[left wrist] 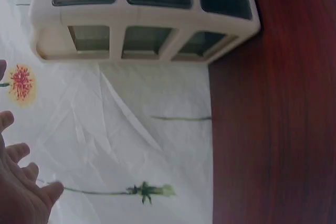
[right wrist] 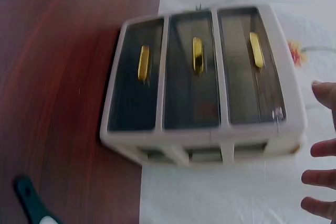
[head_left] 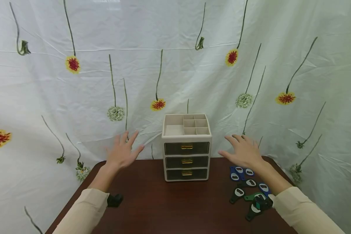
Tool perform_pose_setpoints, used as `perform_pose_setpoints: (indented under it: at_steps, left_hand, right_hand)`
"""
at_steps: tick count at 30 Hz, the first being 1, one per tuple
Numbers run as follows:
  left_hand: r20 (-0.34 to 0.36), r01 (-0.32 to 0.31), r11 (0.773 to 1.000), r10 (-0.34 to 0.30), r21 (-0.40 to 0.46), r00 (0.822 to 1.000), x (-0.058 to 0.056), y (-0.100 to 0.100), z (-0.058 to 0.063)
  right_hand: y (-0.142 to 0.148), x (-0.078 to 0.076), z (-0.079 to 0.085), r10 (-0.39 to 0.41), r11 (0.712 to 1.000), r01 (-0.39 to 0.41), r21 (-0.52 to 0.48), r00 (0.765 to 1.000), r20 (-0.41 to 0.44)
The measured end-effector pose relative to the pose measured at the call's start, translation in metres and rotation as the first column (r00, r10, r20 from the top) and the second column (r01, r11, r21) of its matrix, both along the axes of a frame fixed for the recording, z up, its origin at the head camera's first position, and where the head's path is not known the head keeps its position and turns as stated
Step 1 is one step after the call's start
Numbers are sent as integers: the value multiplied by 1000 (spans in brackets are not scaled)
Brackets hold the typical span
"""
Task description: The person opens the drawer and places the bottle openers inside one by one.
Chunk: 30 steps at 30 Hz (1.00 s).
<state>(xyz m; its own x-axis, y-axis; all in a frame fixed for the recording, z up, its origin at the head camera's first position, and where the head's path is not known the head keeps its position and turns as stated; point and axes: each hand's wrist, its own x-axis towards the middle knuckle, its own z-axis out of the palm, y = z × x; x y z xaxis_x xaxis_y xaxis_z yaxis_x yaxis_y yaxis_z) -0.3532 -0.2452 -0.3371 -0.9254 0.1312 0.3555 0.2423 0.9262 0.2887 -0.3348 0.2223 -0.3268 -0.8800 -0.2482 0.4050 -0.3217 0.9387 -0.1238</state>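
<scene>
A cream organizer (head_left: 187, 136) stands at the back of the dark table, with three smoky drawers, gold handles and divided compartments on top. To its left my left hand (head_left: 123, 154) is held up with fingers spread, holding nothing. On the other side my right hand (head_left: 242, 151) is raised likewise, fingers apart and nothing in it. Below the right hand lie several bottle openers (head_left: 239, 193), blue, black and green with shiny metal ends. The right wrist view shows the drawer fronts with their gold handles (right wrist: 198, 55); the left wrist view shows the side windows (left wrist: 144, 40).
The dark wood table (head_left: 163, 208) runs up to a white cloth (head_left: 175, 74) printed with flowers, which hangs behind and at both sides. One dark green opener (right wrist: 31, 200) shows at the lower left of the right wrist view.
</scene>
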Motion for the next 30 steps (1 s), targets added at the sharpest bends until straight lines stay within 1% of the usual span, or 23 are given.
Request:
perform_pose_setpoints:
  at_steps: [2, 3, 4, 6, 7, 8, 10, 12, 14, 17, 21, 24, 25, 26, 28, 29, 30]
  left_hand:
    - [-30, 58, 993, -55, 99, 998, -8, 8, 4]
    - [-45, 87, 984, -81, 157, 996, -12, 13, 6]
    - [-55, 119, 968, -109, 222, 992, -16, 19, 9]
    - [-63, 155, 927, -142, 341, 988, -23, 34, 14]
    - [-62, 164, 909, -152, 383, 986, -26, 41, 17]
    - [-60, 171, 885, -162, 432, 985, -29, 48, 19]
    - [-41, 169, 839, -173, 518, 984, -33, 60, 22]
    - [-24, 151, 800, -169, 581, 985, -37, 70, 23]
    - [-16, 138, 760, -167, 635, 986, -40, 76, 23]
    - [-10, 132, 713, -173, 689, 985, -44, 83, 22]
    - [19, 120, 669, -197, 733, 980, -46, 90, 20]
    - [46, 107, 645, -216, 757, 975, -49, 95, 17]
    - [50, 106, 630, -224, 769, 973, -50, 97, 16]
    - [49, 107, 610, -234, 785, 971, -51, 99, 15]
    - [46, 109, 575, -248, 811, 968, -54, 101, 13]
    - [43, 107, 552, -252, 827, 967, -55, 102, 13]
    - [39, 105, 525, -257, 845, 966, -56, 102, 12]
  right_hand:
    - [-13, 2, -1, 44, 997, -47, -66, 998, -51]
    - [-21, 4, -3, 68, 991, -75, -108, 995, -68]
    - [-28, 5, -4, 96, 982, -108, -155, 992, -81]
    - [-44, 8, -7, 154, 954, -173, -245, 983, -96]
    - [-52, 9, -9, 180, 937, -202, -286, 979, -100]
    - [-59, 10, -12, 209, 918, -229, -324, 973, -96]
    - [-71, 10, -16, 248, 888, -262, -379, 965, -86]
    - [-82, 11, -21, 269, 864, -272, -423, 961, -67]
    - [-93, 11, -24, 277, 842, -263, -472, 960, -40]
    - [-107, 11, -31, 290, 803, -241, -545, 957, 3]
    - [-125, 6, -39, 300, 761, -204, -615, 952, 55]
    - [-136, 2, -42, 297, 723, -147, -675, 948, 112]
    - [-139, 0, -43, 295, 702, -116, -703, 946, 138]
    - [-141, -2, -43, 295, 677, -83, -731, 941, 166]
    - [-145, -5, -43, 305, 613, -14, -790, 926, 221]
    - [-147, -7, -43, 313, 581, 15, -813, 919, 241]
    - [-149, -9, -42, 321, 548, 47, -835, 910, 262]
